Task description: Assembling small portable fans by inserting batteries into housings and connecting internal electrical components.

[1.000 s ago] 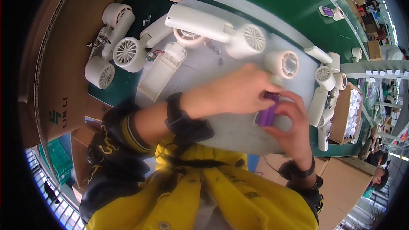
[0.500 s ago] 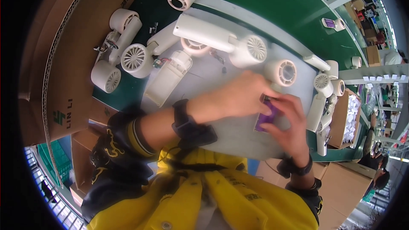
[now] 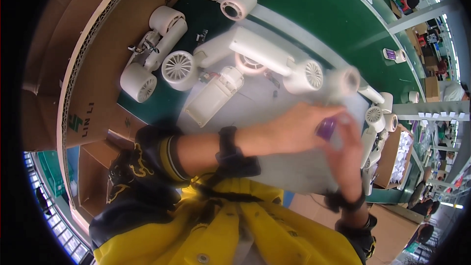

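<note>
Both my hands are together at the right of the grey work surface, on a white handheld fan [image 3: 346, 81] whose round head is smeared by motion. A shiny purple block, like a battery [image 3: 325, 128], shows between my fingers where the fan's handle lies. My left hand [image 3: 294, 126] reaches across from the left with its fingers bent around the handle and the purple block. My right hand [image 3: 347, 149], blurred, curls thumb and forefinger about the same part from the right. Most of the handle is hidden by my hands.
Several white fans lie beyond my hands, among them one with a long handle [image 3: 260, 51] and an open handle shell [image 3: 213, 100]. A tall cardboard box [image 3: 93, 78] walls the left. More fans [image 3: 375, 118] and a carton of white pieces [image 3: 400, 159] stand at right.
My hands, with the handheld fan, have shifted to the right in the picture. The whole scene has also slid rightward as the view turned. The fan's head has become blurred.
</note>
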{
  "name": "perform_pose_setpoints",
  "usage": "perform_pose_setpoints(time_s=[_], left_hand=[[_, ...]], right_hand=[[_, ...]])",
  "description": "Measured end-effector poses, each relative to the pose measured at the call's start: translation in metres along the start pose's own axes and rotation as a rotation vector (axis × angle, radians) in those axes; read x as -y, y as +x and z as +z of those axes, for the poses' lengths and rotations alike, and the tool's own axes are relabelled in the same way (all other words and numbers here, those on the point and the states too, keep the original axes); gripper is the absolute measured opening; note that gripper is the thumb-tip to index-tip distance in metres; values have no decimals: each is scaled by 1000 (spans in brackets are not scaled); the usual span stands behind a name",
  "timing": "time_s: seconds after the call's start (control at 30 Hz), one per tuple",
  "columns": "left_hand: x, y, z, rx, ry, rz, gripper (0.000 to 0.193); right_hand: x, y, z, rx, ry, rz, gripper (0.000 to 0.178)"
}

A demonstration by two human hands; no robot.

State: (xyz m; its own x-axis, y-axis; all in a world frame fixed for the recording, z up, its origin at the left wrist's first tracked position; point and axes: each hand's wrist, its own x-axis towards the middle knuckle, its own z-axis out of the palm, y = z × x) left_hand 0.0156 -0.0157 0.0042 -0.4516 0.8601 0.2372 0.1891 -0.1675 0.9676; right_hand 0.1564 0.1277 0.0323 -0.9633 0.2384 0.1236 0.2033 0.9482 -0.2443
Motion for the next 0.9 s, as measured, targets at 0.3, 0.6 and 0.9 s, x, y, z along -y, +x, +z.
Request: perform_pose_setpoints(time_s=[0.3, 0.6, 0.9], left_hand=[[34, 0, 8, 123, 151, 130, 24], [33, 3, 13, 266, 171, 104, 8], [36, 14, 22, 78, 165, 71, 8]], right_hand=[[56, 94, -25, 35, 187, -100, 62], [6, 101, -22, -110, 893, 82, 83], [-76, 86, -89, -262, 771, 169, 50]])
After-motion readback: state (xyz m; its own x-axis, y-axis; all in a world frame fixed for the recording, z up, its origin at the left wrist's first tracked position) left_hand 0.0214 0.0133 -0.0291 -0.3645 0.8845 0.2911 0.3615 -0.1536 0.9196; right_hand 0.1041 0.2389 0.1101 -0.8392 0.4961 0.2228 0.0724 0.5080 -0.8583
